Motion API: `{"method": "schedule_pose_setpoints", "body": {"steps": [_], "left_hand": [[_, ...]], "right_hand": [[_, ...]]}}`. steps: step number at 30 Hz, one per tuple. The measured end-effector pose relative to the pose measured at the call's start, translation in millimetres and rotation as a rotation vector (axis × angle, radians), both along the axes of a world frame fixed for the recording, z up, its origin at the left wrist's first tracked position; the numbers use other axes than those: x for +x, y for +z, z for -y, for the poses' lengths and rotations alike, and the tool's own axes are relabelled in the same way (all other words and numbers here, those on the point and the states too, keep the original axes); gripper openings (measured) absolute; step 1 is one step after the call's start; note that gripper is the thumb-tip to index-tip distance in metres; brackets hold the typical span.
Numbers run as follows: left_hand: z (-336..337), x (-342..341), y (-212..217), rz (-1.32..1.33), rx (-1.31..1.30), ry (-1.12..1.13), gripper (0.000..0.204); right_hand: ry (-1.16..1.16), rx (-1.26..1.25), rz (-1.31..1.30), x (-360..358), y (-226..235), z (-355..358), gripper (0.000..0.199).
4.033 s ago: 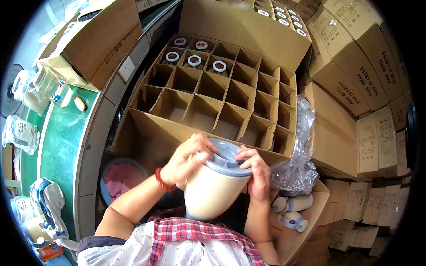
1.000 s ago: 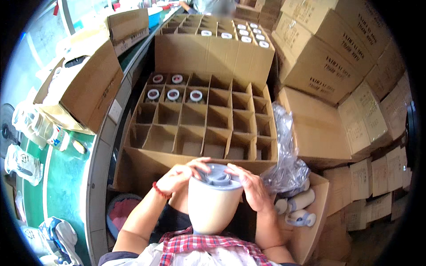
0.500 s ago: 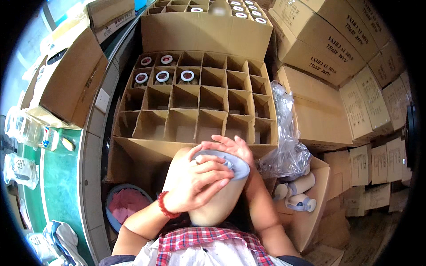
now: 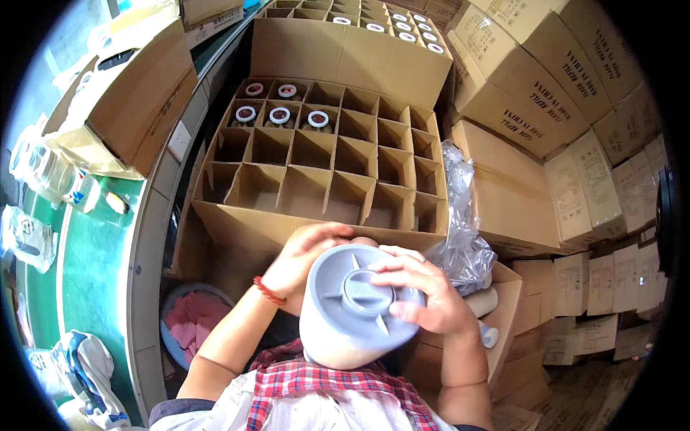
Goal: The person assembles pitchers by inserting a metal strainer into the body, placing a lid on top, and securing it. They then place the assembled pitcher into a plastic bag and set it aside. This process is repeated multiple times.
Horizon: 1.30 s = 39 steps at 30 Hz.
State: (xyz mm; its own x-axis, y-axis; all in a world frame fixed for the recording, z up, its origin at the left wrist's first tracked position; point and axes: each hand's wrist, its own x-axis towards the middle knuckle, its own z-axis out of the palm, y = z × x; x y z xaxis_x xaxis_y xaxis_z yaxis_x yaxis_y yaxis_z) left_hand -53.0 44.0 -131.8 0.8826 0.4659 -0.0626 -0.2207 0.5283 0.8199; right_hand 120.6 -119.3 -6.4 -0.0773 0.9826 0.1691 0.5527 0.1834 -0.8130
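Note:
In front of my chest is a cream vacuum flask, its round grey base turned up toward me. A ribbed disc sits in the middle of that base. My left hand, with a red bracelet at the wrist, is wrapped round the flask's far left side, some fingertips hidden behind it. My right hand grips the right edge of the base, its fingers slightly blurred and lying over the rim near the disc.
Beyond the flask stands a divided carton with several white-rimmed bottles in its far left cells. A tub of pink cloth is at lower left. Clear plastic and a box of parts lie right. A green bench runs along the left.
The flask's base has tipped to face me more. My left hand has left the top of the base for the flask's left side; my right hand has come onto the base from the right.

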Motion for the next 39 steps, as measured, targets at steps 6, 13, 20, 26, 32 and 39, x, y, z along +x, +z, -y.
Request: {"method": "schedule_pose_setpoints", "body": {"steps": [6,13,20,26,32,39], "left_hand": [[44,-8,-43,0.028,0.236,-0.226,0.04],[58,-51,27,-0.39,0.861,0.24,0.032],[79,-89,72,-0.584,1.128,0.265,0.035],[94,-97,85,-0.54,1.084,0.175,0.037],[41,-91,37,-0.499,0.44,0.254,0.02],[39,-91,-4,-0.583,-0.08,0.257,0.033]], "right_hand": [[0.031,0.058,0.519,-38,69,28,0.033],[-0.035,-0.013,0.697,-48,63,64,0.033],[-0.233,-0.247,0.335,-19,10,76,0.028],[-0.22,-0.486,-0.04,5,-31,72,0.028],[-0.689,-0.065,-0.578,91,-107,87,0.015],[-1.261,0.103,0.319,220,-218,132,0.063]]}}
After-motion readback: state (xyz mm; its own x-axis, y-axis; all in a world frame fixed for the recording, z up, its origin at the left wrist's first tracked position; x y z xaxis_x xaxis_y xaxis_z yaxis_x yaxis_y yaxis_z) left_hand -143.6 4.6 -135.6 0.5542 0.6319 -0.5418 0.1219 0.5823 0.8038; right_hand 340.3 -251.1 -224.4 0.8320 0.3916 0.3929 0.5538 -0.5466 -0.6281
